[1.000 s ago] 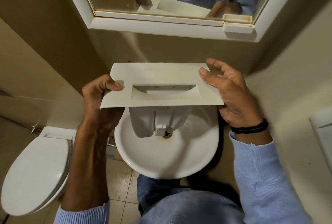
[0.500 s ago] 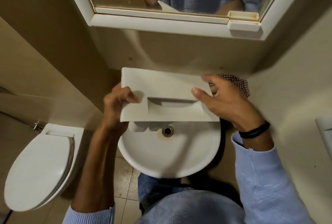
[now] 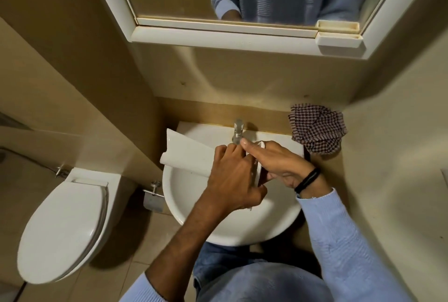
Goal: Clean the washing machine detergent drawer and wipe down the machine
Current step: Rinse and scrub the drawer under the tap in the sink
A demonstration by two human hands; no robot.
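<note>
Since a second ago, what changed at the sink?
The drawer came down from level above the sink into its bowl, tilted, front panel left. The left hand shifted from its left edge onto its body; the right hand now grips its right end, forefinger near the tap. Cloth and toilet stayed put.

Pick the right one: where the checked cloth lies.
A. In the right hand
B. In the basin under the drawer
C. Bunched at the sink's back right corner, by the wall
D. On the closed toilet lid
C: the checked cloth sits bunched at the back right corner of the sink, apart from the left hand and right hand, which hold the detergent drawer.
</note>
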